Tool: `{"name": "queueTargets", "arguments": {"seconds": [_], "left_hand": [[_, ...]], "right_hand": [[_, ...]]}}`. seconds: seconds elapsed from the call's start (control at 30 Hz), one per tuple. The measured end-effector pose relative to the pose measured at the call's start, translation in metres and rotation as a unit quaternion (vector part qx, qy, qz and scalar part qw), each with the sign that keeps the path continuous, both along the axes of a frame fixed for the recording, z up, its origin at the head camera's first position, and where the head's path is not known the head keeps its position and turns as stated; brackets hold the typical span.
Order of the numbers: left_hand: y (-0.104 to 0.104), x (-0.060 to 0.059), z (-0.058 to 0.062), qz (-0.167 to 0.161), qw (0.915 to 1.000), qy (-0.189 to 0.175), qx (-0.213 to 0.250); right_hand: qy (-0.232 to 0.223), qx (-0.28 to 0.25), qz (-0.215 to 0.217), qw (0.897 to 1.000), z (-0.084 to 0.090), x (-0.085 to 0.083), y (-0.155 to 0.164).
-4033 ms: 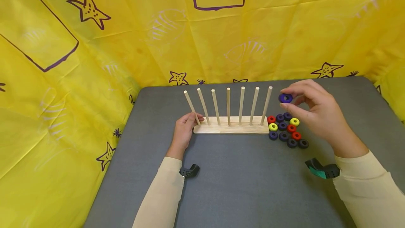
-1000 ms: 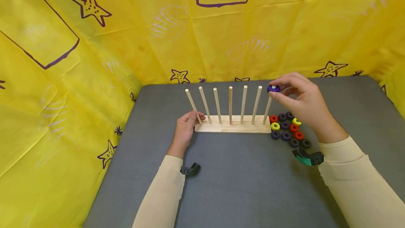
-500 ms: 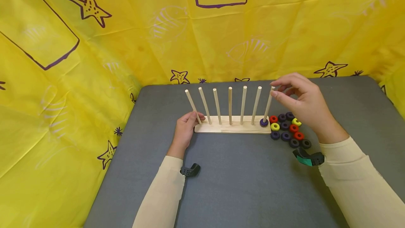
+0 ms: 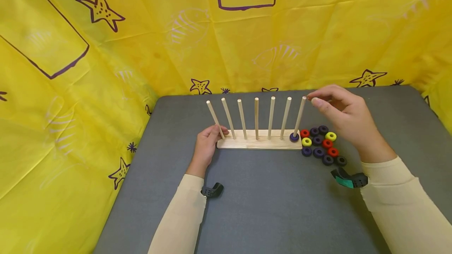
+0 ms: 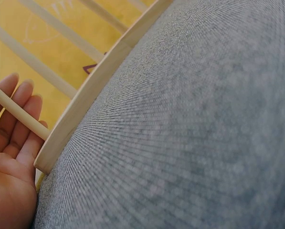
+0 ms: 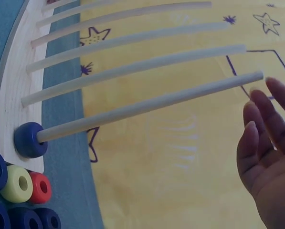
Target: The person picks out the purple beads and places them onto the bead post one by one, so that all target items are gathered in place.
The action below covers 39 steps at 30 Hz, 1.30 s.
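A wooden rack with a flat base [image 4: 259, 142] and several upright pegs stands on the table. My left hand [image 4: 205, 144] rests at its left end, the fingers [image 5: 23, 100] stretched out behind the leftmost peg [image 5: 20, 112]; the thumb is out of sight in the left wrist view. A dark blue ring [image 4: 294, 137] sits on the base around the rightmost peg [image 6: 152, 106]. Beside that peg's tip my right hand [image 4: 347, 118] hovers with parted fingers and holds nothing. Several loose red, yellow and dark rings [image 4: 318, 141] lie by the base's right end.
A dark grey cloth [image 4: 261, 203] covers the table. Close behind the rack hangs a yellow curtain [image 4: 233, 50] printed with starfish and fish. Both wrists wear a dark strap.
My right hand moved left with the blue ring, set it over the rightmost peg's tip and let it drop to the base. Now the hand has drawn slightly right. The left hand stayed put.
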State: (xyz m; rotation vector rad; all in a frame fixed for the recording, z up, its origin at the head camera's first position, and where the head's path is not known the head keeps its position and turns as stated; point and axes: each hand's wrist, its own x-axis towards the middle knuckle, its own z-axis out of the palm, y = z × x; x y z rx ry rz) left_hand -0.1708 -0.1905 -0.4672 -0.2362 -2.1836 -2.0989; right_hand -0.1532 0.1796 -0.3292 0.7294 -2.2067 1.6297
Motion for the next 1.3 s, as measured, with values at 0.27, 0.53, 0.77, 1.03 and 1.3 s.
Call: {"name": "queueTargets", "arguments": {"seconds": [0.27,0.53,0.77,1.03,1.3], "left_hand": [[0.0,0.001,0.002,-0.008,0.9999,0.007,-0.003],[0.0,0.001,0.003,-0.006,1.0,0.006,-0.002],[0.001,0.002,0.002,-0.006,0.9999,0.008,0.001],[0.001,0.002,0.004,-0.009,0.9999,0.007,-0.001],[0.001,0.002,0.005,-0.007,0.9999,0.007,-0.006]], "right_hand": [[-0.041,-0.158,0.115,0.98,-0.017,-0.007,0.017],[-0.025,-0.247,0.256,0.934,-0.029,-0.009,0.025],[-0.036,-0.236,0.265,0.934,-0.043,-0.003,0.039],[-0.047,-0.219,0.234,0.946,-0.065,0.006,0.056],[-0.089,-0.177,0.169,0.966,-0.087,0.021,0.074]]}}
